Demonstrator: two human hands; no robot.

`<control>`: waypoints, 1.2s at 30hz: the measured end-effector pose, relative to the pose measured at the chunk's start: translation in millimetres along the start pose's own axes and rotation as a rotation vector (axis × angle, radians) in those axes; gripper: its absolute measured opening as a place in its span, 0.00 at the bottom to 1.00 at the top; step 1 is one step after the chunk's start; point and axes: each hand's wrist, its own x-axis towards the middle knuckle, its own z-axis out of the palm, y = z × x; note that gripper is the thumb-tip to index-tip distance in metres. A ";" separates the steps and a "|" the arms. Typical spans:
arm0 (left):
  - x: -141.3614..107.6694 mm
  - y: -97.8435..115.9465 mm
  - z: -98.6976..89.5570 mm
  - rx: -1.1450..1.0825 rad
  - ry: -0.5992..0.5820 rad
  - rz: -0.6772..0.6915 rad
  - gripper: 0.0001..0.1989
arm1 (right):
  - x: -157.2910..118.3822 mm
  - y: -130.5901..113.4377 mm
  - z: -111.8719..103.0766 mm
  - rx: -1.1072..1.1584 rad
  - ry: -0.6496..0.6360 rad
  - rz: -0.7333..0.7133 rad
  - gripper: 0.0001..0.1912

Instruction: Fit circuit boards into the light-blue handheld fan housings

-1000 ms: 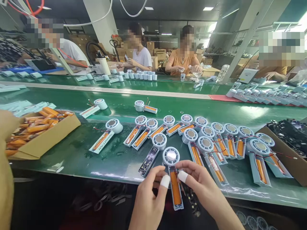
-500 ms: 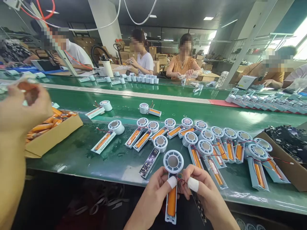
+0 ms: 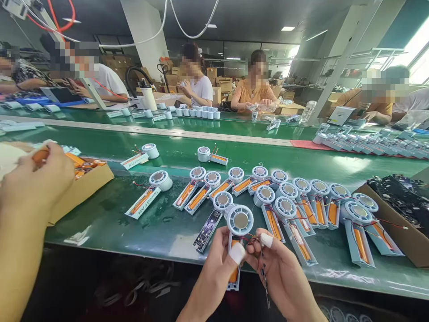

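My left hand (image 3: 217, 273) grips a handheld fan (image 3: 240, 220), its round grey-blue head up and its open handle baring an orange battery (image 3: 233, 273). In my right hand (image 3: 284, 273) a dark circuit board (image 3: 264, 275) hangs edge-on, and thin red and black wires (image 3: 250, 239) run from it to the fan. White tape wraps both thumbs, and the fingertips meet near the wires; the exact pinch is partly hidden. Just behind my left hand lies another fan with a circuit board (image 3: 208, 230) fitted in its handle.
Several open fans (image 3: 303, 203) with orange batteries lie on the green bench (image 3: 134, 237). At right stands a cardboard box (image 3: 395, 239) of black circuit boards; at left, a box (image 3: 90, 190) of orange batteries. A co-worker's arm (image 3: 30, 214) reaches in at left. People sit across the belt.
The circuit board in my right hand has turned more edge-on and moved left. My left hand has tilted the fan, so less of its handle shows. The co-worker's hand at left has lowered.
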 end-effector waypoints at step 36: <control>1.0 -0.8 1.9 0.369 0.065 0.094 0.16 | -33.7 -18.6 9.8 -0.788 0.034 -0.328 0.18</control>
